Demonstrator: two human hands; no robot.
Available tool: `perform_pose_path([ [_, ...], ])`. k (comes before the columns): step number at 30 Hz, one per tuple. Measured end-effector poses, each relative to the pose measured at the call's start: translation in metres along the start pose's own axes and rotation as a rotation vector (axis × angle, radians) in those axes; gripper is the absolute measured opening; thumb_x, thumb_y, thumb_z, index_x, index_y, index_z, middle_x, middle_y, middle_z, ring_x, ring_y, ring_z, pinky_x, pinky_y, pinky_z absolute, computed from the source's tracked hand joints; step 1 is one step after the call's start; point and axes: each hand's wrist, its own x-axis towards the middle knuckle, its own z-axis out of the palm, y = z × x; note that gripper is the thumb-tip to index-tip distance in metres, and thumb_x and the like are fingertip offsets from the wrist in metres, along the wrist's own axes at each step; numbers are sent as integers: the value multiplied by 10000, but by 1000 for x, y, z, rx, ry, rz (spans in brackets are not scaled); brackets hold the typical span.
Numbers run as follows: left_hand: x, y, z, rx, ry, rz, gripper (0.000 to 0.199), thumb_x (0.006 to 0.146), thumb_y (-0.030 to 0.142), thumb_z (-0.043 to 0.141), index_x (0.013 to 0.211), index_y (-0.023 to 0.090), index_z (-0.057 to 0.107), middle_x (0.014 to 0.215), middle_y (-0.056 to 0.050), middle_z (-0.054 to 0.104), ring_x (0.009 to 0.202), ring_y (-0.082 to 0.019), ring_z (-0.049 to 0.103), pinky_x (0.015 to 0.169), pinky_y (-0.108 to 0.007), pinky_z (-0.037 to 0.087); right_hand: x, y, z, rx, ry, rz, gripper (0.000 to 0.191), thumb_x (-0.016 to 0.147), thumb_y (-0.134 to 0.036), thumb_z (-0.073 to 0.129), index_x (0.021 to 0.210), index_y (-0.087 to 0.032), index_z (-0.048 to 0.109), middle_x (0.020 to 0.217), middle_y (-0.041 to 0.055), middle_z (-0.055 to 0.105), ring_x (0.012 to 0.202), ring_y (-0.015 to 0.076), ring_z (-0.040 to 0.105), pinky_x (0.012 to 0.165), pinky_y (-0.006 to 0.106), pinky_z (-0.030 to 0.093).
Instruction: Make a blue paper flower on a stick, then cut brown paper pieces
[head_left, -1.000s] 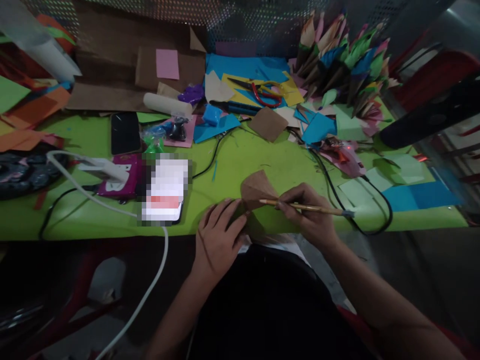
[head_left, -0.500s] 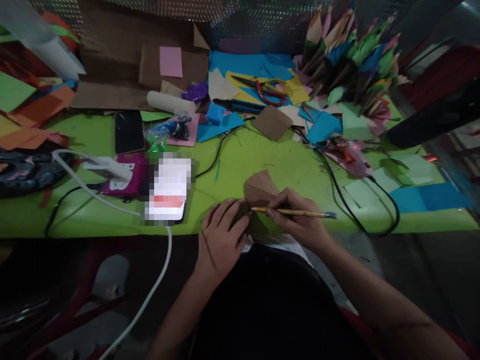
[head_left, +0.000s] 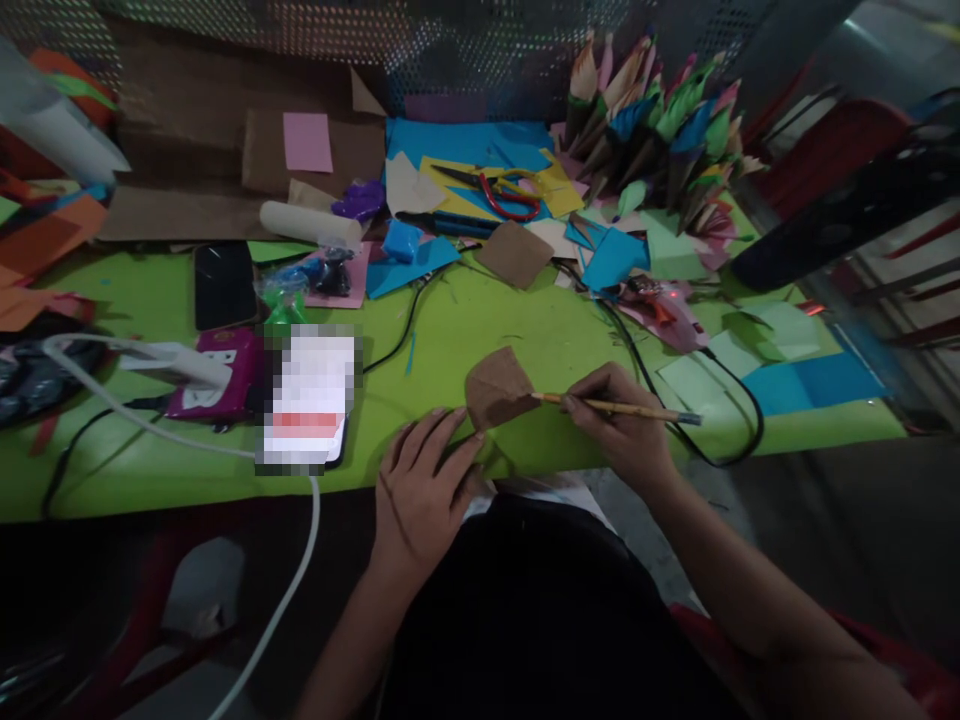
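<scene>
A small piece of brown paper with a curved left edge and a crease lies near the front of the green table. At its lower left corner my left hand rests palm down, fingers stretched out, the fingertips touching the paper's edge. My right hand pinches a slim wooden pencil with a dark rear end. The pencil's pale tip is at the right edge of the brown paper; whether it touches is hard to tell.
To the left are a lit phone on a white cable and a purple power strip. Behind lie scissors, brown paper squares and a pink glue gun. Paper flowers stand at the back right; a dark bottle leans nearby.
The pencil tip has moved from beside my left fingers to the paper's right edge. My left hand has drawn back, uncovering more of the brown paper. The view has shifted slightly.
</scene>
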Motion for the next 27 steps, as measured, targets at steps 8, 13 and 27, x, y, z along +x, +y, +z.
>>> perform_pose_path([
  [8, 0, -1, 0, 12, 1, 9, 279, 922, 192, 575, 1172, 219, 696, 1317, -83, 694, 1274, -262, 586, 1069, -456, 446, 3, -1, 0, -1, 42, 42, 151, 821, -240, 656, 704, -223, 562, 595, -41, 546, 536, 121, 470, 508, 257, 360],
  [13, 0, -2, 0, 21, -3, 7, 290, 927, 197, 565, 1182, 231, 697, 1308, -82, 697, 1278, -258, 585, 1073, -449, 446, 1, 1, 2, 30, 39, 62, 144, 816, -234, 653, 710, -225, 556, 603, -42, 549, 534, 120, 475, 503, 253, 362],
  [27, -1, -9, 2, 79, 18, 36, 305, 927, 180, 532, 1182, 246, 687, 1295, -76, 706, 1228, -258, 622, 1030, -450, 481, 73, -2, -5, -558, -413, -326, 375, 945, -138, 497, 1275, -217, 657, 1284, 128, 696, 1120, 275, 660, 945, 396, 483],
])
